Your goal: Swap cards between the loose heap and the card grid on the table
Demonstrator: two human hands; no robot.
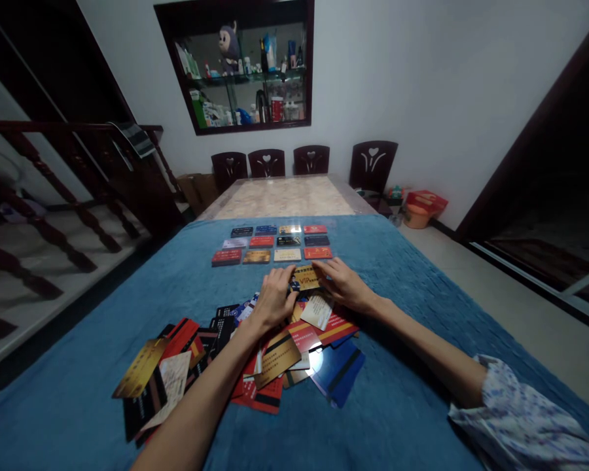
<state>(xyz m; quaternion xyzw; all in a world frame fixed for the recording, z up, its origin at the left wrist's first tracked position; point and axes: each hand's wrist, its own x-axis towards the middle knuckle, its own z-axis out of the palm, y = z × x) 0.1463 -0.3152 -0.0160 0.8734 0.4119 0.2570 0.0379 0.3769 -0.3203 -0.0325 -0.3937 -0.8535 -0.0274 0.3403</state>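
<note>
Both hands meet at a gold VIP card (307,277) on a blue cloth (407,261). My left hand (273,297) pinches its left edge with curled fingers. My right hand (343,283) holds its right edge, fingers closed along it. Beyond the card, several cards (273,244) lie in three neat rows. Just below my hands, a loose pile of cards (255,356) spreads across the cloth toward me.
A marble-topped table (285,196) continues past the cloth, with dark chairs (373,163) at its far end. A wooden stair railing (53,170) runs along the left. A red container (422,206) sits on the floor at right. A wall shelf (245,65) holds bottles.
</note>
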